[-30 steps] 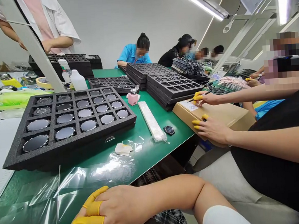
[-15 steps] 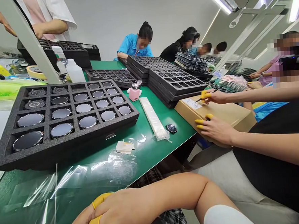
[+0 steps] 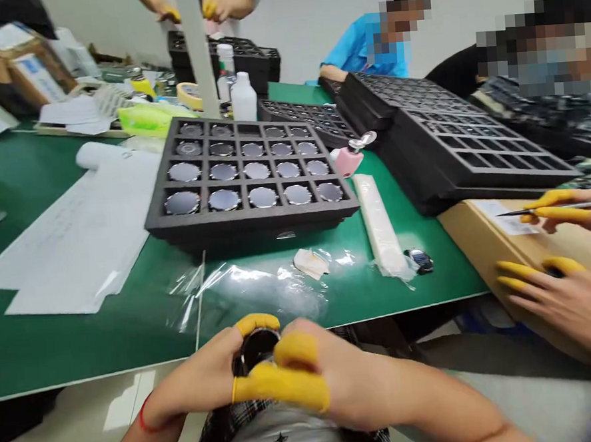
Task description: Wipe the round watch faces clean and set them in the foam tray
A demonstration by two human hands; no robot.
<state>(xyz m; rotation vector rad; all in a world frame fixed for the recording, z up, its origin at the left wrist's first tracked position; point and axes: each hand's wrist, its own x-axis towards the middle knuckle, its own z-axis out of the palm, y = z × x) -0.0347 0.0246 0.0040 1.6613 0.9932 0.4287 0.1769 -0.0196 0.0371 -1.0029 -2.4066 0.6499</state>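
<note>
Near the bottom centre, my left hand (image 3: 219, 369) is wrapped round a round black watch case (image 3: 259, 348) with a shiny rim. My right hand (image 3: 329, 372) is closed over the right side of the same case; its fingers wear yellow finger cots and are blurred, so whether they grip it or something small is hidden. Beyond the hands, a black foam tray (image 3: 255, 218) on the green table (image 3: 146, 330) holds several round watch faces in its compartments. A crumpled bit of white paper (image 3: 312, 263) and clear plastic film lie between tray and hands.
A long white wrapped strip (image 3: 382, 229), a dark watch piece (image 3: 419, 261) and a pink bottle (image 3: 348, 160) lie right of the tray. White papers (image 3: 90, 227) cover the left. At right, a co-worker's hands hold a pen over a cardboard box (image 3: 488, 256). Stacked black trays (image 3: 422, 166) stand behind.
The view has swung left and my hands appear nearer the middle. The round case now shows between them; earlier, my right hand covered my left. The co-worker's hands have stayed at the box.
</note>
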